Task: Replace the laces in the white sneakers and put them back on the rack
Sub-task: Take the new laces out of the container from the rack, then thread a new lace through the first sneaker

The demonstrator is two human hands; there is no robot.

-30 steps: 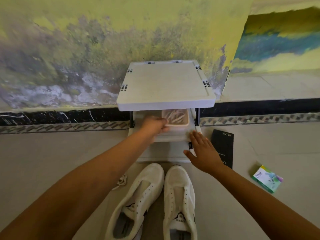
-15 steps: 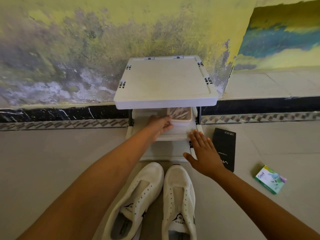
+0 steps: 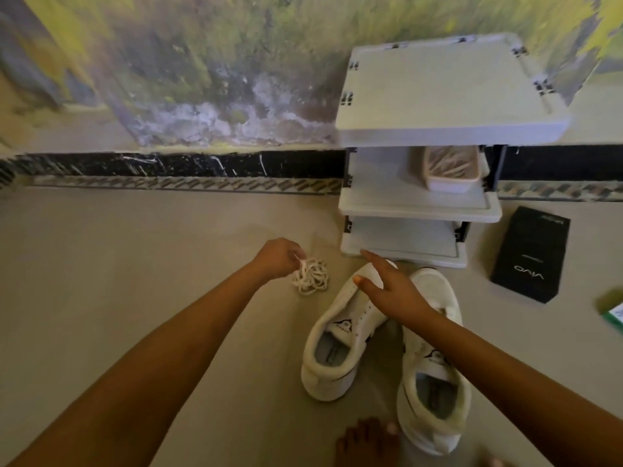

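Note:
Two white sneakers without laces lie on the floor in front of the rack: the left sneaker (image 3: 337, 345) and the right sneaker (image 3: 435, 372). A bundle of white laces (image 3: 312, 276) lies on the floor left of the shoes. My left hand (image 3: 278, 259) pinches an end of that bundle. My right hand (image 3: 387, 288) hovers with fingers spread over the toe of the left sneaker. The white shoe rack (image 3: 421, 203) stands against the wall.
A plastic container (image 3: 450, 168) of small sticks sits on the rack's middle shelf. A black phone box (image 3: 531, 254) lies on the floor right of the rack, and a green box (image 3: 612, 311) shows at the right edge. My bare toes (image 3: 367, 439) are at the bottom.
My left hand has left the container on the rack shelf and come down to the laces on the floor. My right hand moved from the rack edge to over the left sneaker. The view swung left.

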